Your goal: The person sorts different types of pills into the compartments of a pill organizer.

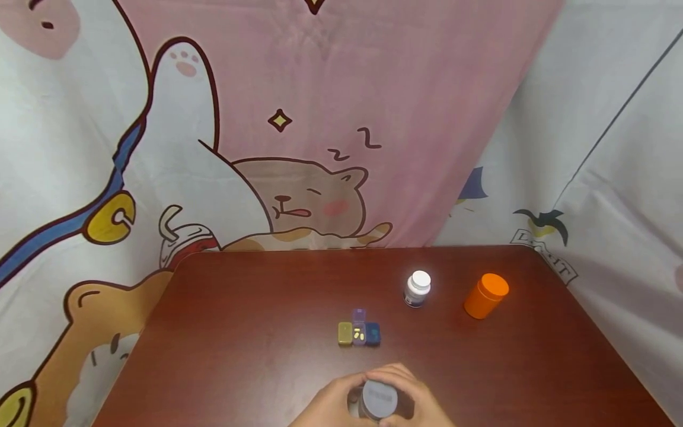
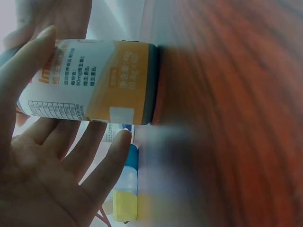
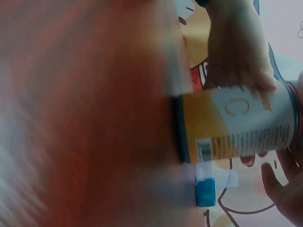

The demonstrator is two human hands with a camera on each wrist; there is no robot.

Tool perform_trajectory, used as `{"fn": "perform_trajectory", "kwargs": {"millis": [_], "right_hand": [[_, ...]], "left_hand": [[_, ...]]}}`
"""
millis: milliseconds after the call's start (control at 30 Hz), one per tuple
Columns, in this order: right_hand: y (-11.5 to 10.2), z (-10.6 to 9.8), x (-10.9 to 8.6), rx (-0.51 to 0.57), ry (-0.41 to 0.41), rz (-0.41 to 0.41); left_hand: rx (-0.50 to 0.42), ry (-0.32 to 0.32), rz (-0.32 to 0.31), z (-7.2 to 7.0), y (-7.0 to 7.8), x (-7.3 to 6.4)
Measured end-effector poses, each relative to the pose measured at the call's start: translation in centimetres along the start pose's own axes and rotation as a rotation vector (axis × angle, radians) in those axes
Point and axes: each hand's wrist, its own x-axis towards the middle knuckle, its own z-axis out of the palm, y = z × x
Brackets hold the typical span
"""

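Note:
A vitamin bottle (image 1: 379, 399) with a grey lid stands upright at the table's near edge; its white and orange label (image 2: 94, 80) shows in the left wrist view. My left hand (image 1: 333, 403) holds it from the left, thumb on the label side. From the right, my right hand (image 1: 413, 394) curves around the bottle near its lid. Beyond the hands lies a small pill box with a yellow compartment (image 1: 345, 333), a purple one and a blue one (image 1: 373, 334). The purple compartment's lid (image 1: 359, 315) is raised, and several pale pills (image 1: 358, 335) lie inside.
Toward the back right stand a white bottle (image 1: 417, 289) with a white cap and an orange bottle (image 1: 485, 296). The dark red-brown table (image 1: 240, 332) ends at a printed cloth (image 1: 416, 118) hanging behind it.

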Motion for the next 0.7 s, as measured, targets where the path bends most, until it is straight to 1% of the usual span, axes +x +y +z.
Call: {"fn": "perform_trajectory", "kwargs": {"millis": [67, 133, 200, 300, 367, 400, 467, 533, 600, 700], "right_hand": [[0.0, 0.3, -0.1, -0.02, 0.025, -0.021], [0.0, 0.4, -0.1, -0.028, 0.04, -0.026], [-0.1, 0.4, -0.1, -0.05, 0.038, -0.035], [-0.5, 0.1, 0.2, -0.145, -0.009, -0.033], [-1.0, -0.3, 0.2, -0.168, -0.065, 0.034], [-1.2, -0.5, 0.2, -0.182, -0.091, 0.072], [-1.7, -0.9, 0.3, -0.201, -0.134, 0.138], [-2.0, -1.2, 0.3, -0.2, -0.15, 0.184], [-2.0, -1.6, 0.5, -0.248, -0.14, 0.155], [-1.9, -2.5, 0.8, -0.331, -0.087, 0.11]], "left_hand": [[0.012, 0.008, -0.004, 0.0, 0.0, 0.0], [0.023, 0.016, -0.012, 0.1, 0.0, -0.1], [0.085, 0.036, 0.013, 0.2, 0.0, -0.1], [0.185, 0.061, 0.038, 0.4, 0.0, -0.3], [0.24, 0.075, 0.05, 0.5, 0.0, -0.3], [0.251, 0.077, 0.041, 0.5, 0.1, -0.4], [0.237, 0.065, 0.027, 0.5, 0.2, -0.4], [0.228, 0.055, 0.037, 0.4, 0.2, -0.4], [0.189, 0.046, 0.053, 0.2, 0.2, -0.4], [0.136, 0.045, 0.132, -0.2, 0.2, -0.1]]}}
